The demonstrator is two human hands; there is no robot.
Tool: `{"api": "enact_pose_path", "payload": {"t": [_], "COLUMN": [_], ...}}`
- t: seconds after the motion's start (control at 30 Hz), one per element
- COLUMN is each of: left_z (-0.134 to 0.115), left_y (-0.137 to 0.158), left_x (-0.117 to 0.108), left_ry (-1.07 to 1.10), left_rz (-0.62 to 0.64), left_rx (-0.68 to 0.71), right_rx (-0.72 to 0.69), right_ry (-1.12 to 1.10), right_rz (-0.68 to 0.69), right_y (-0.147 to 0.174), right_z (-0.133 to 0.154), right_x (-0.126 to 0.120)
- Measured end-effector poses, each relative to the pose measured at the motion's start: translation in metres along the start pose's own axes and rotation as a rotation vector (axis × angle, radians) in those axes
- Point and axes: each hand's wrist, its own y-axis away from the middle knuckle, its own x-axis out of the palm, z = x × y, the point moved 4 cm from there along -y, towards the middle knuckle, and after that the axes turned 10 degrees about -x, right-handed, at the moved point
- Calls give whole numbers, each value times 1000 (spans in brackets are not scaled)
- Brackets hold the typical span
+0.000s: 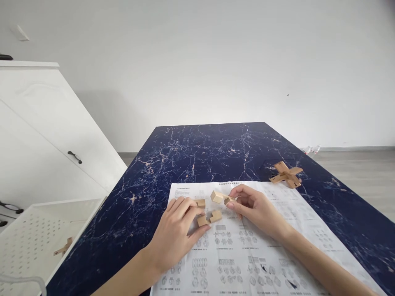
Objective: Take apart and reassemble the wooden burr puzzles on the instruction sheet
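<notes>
Head view: well out to the left of the hands, white cabinet (31, 119) with black handle (75, 157); below it, white perforated bin (37, 224) with a wooden piece (63, 246) inside. Left hand (173, 230) is set low over the printed sheet (262, 254), fingers curled, gap narrow: the lower notched piece (216, 216) is pinched by thumb and index finger at its near-left end; how firmly cannot be told. The upper block (201, 203) is touched by the other fingertips, its left end hidden by them. Between the hands, slightly nearer the right, the right notched piece (217, 197) is tilted; its right end is pinched narrowly by thumb and index finger of the right hand (259, 211). Its middle is partly covered, so the full shape cannot be told. Beyond the right hand, at the sheet's far edge, a wooden cross (286, 174) is rested, untouched. Sheet is laid flat on the dark blue surface (197, 156). For good handling, pieces are probably best gripped by solid ends, notches left uncovered and turned to view; the upper block should be steadied lightly, so the lower piece is not knocked askew.
</notes>
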Motion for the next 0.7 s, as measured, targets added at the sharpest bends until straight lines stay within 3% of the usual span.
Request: {"api": "enact_pose_path", "payload": {"t": [0.27, 0.37, 0.7], "left_z": [-8, -5, 0], "left_y": [2, 4, 4], "left_x": [-5, -5, -4], "left_ry": [90, 127, 372], "left_rz": [-23, -44, -47], "left_rx": [108, 84, -13], "right_rx": [-12, -9, -1], "right_ry": [-86, -144, -573], "right_rz": [-58, -66, 188], "right_y": [-1, -2, 9], "right_z": [3, 6, 17], "right_x": [-7, -8, 15]}}
